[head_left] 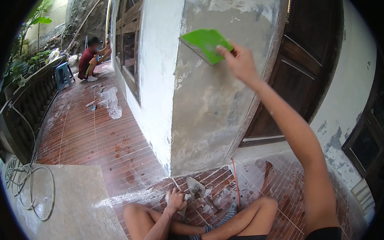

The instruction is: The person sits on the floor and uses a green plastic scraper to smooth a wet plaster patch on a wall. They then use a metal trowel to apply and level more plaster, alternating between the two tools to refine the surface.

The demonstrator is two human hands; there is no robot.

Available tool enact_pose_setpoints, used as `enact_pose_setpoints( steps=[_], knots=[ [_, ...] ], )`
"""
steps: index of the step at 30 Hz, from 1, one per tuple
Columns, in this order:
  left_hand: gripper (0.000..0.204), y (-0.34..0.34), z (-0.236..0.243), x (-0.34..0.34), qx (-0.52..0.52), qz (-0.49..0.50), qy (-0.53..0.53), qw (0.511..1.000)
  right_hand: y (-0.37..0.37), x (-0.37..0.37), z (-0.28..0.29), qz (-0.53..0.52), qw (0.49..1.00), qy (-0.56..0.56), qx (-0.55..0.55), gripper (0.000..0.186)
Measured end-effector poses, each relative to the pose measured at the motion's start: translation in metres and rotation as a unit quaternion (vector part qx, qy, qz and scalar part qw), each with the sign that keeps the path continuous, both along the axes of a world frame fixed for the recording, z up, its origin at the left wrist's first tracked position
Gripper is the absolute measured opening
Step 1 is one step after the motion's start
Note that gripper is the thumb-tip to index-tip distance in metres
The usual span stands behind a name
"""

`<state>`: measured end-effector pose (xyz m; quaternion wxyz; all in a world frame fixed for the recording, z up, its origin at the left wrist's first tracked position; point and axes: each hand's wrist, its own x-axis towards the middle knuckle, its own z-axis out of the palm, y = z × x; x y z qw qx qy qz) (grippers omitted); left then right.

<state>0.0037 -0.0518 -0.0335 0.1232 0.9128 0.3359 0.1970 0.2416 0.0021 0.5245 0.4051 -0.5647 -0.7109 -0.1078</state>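
My right hand [242, 65] grips a flat green plastic putty spreader [204, 42] by one edge, thumb on its face. The spreader is raised at the upper part of a grey plastered wall face [211, 116], its long edge near the wall's left corner. Low down by my crossed legs, my left hand [177, 201] is closed round something pale that its fingers mostly hide. Just beyond that hand, a trowel [195, 187] smeared with grey plaster lies on the tiles.
An orange cord [236, 182] runs over the floor near a dark wooden door [293, 64]. At left lie a coiled hose [37, 190] and a balustrade [27, 117]. Farther off, a person [88, 62] crouches by the wall near a blue stool [64, 75]. White plaster [111, 103] smears the tiles.
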Motion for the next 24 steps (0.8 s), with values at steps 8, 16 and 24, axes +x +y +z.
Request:
enact_pose_setpoints(
  steps=[8, 16, 24],
  knots=[
    [0.04, 0.002, 0.004, 0.001, -0.037, 0.004, 0.052, 0.998, 0.005, 0.063, 0.112, 0.137, 0.894, 0.279, 0.324, 0.036],
    [0.039, 0.001, -0.002, 0.002, -0.031, 0.005, 0.027, 0.999, 0.015, -0.033, -0.05, -0.029, 0.903, -0.238, 0.356, 0.061],
    [0.042, 0.002, -0.002, 0.0, -0.021, -0.003, 0.019, 1.0, 0.002, -0.029, -0.029, 0.028, 0.998, 0.02, -0.045, 0.027]
  ],
)
